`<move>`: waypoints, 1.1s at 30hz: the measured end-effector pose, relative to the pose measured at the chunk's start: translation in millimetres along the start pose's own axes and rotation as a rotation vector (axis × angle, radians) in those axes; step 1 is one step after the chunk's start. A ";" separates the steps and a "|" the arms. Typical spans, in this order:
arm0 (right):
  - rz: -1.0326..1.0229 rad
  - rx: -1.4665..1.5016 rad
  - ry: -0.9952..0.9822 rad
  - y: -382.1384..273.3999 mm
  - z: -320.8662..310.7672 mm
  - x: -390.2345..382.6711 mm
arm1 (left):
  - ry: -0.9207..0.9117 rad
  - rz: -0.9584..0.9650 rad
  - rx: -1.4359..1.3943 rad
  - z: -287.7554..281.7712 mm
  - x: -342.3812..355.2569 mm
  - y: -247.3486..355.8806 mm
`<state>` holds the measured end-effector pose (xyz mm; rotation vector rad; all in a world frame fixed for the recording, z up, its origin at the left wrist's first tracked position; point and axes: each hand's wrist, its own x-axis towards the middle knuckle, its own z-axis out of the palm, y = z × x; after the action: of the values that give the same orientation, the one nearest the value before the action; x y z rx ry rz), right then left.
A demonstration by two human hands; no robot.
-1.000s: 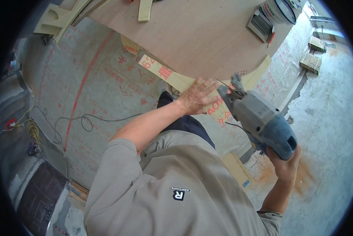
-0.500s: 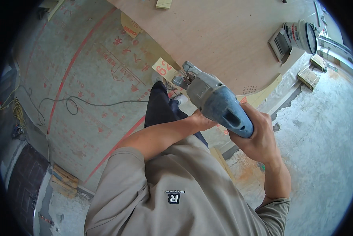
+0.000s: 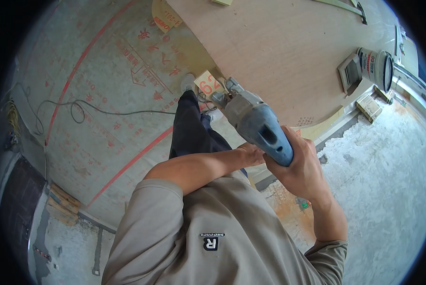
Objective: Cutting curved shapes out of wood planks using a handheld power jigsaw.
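Note:
A jigsaw (image 3: 258,123) with a blue body and a grey head points away from me, held at an angle in front of my body. My right hand (image 3: 298,166) is wrapped round the rear of its body. Close beside the tool's underside is my left hand (image 3: 252,155); its fingers are hidden behind the tool. At the jigsaw's metal front end sits a small pale wood board (image 3: 206,84) with red print. Beyond it lies a large plywood sheet (image 3: 274,52) with a curved edge on the right.
A white bucket (image 3: 374,69) and a grey-topped box (image 3: 349,74) stand at the sheet's right end. A dark cord (image 3: 122,113) loops over the printed floor covering (image 3: 127,137) at left. Wood pieces (image 3: 63,204) lie lower left, and a wooden block (image 3: 368,108) is on the right.
My view has shifted, so the sheet, bucket and floor sit differently in it. The jigsaw has moved slightly left and down in the picture, still in my right hand.

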<state>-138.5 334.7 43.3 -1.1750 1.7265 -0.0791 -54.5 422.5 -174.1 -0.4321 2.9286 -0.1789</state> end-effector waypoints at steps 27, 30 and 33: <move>0.056 -0.029 -0.097 16.2 -1.2 -4.9 | 0.553 0.114 1.036 36.9 15.8 37.6; 0.047 -0.033 -0.090 14.3 -0.9 -3.7 | 0.595 0.062 0.839 38.0 18.0 38.4; 0.038 -0.025 -0.086 13.7 0.3 -1.8 | 0.599 0.076 1.025 39.0 20.0 41.6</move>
<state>-147.3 343.3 37.0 -1.1471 1.6777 0.0165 -77.3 452.5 -221.3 -0.0879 2.8045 -1.9340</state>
